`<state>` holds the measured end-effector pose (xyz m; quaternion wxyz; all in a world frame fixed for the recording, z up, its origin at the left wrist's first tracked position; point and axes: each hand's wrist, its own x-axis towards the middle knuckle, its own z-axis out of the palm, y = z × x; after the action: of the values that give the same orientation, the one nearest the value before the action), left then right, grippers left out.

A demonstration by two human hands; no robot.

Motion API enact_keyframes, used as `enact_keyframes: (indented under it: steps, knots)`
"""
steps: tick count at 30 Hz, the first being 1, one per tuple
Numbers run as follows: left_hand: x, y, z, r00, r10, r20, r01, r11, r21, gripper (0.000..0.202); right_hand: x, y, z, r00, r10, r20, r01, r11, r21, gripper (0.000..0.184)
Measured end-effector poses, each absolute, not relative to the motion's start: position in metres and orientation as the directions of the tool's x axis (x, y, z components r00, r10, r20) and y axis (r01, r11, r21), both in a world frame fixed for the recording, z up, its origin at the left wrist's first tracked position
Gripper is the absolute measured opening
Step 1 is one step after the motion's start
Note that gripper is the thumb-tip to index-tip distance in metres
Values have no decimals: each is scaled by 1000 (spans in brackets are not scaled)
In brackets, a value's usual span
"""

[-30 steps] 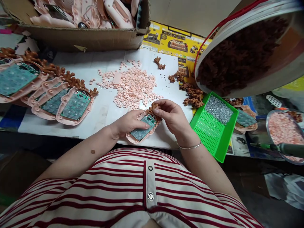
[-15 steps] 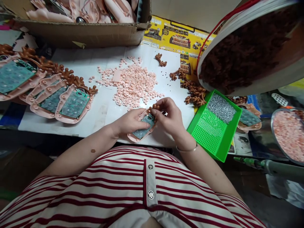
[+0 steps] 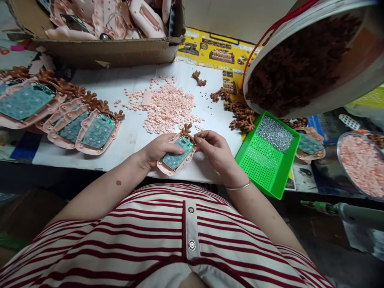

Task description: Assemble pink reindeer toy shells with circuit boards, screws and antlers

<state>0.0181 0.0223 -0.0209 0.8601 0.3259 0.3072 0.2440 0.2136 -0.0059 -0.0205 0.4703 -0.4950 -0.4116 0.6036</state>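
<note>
My left hand grips a pink toy shell with a green circuit board inside, holding it just above the white sheet. A brown antler piece stands at the shell's top edge. My right hand is closed in a pinch at the shell's upper right corner, on a small brown piece that I cannot make out clearly. A pile of small pink discs lies just beyond both hands.
Finished shells with boards and antlers lie in a row at left. A cardboard box of pink shells stands behind. A green tray with screws, loose brown antlers, a big tub of antlers and a green-handled tool are at right.
The brown antler that my right hand held over the shell now stands at its top edge. My right hand has shifted to the shell's right corner.
</note>
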Motion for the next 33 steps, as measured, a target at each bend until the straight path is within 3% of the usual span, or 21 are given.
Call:
enact_keyframes:
  steps: [3, 7, 10, 13, 16, 18, 20, 22, 25, 29, 33]
  knots:
    - [22, 20, -21, 666, 646, -372, -249, 663, 705, 37, 212, -6, -24, -56, 980, -191, -151, -197, -969, 40]
    - [17, 13, -7, 632, 687, -358, -285, 636, 717, 40, 214, -10, -25, -28, 970, -243, -259, -242, -935, 45]
    - [-10, 15, 17, 580, 757, -300, -226, 503, 834, 43, 218, -13, -27, -11, 959, -283, -307, -272, -912, 45]
    - [-59, 24, 46, 323, 927, -190, -61, 221, 973, 48, 221, -15, -29, -8, 943, -333, -276, -322, -906, 42]
    - [-115, 36, 70, -13, 999, -46, 242, 47, 969, 57, 220, -18, -31, 0, 936, -352, -240, -342, -909, 45]
    - [-145, 45, 80, -125, 992, -14, 470, 72, 880, 51, 220, -19, -33, 6, 933, -360, -208, -351, -913, 48]
    - [-164, 51, 86, -135, 990, -44, 686, 125, 717, 45, 220, -19, -34, 5, 927, -376, -177, -369, -912, 52]
    - [-173, 53, 90, -125, 991, -44, 892, 132, 432, 40, 221, -20, -36, 0, 921, -391, -146, -386, -911, 56]
    - [-176, 50, 95, -89, 996, -8, 992, 89, 89, 47, 222, -20, -37, -18, 920, -392, -109, -392, -914, 57]
    - [-176, 59, 111, -64, 996, 61, 997, 61, 47, 65, 220, -20, -36, -35, 922, -385, -53, -386, -921, 58]
    - [-150, 109, 131, 87, 989, 120, 995, -92, 30, 61, 215, -20, -32, -60, 932, -357, 17, -356, -934, 61]
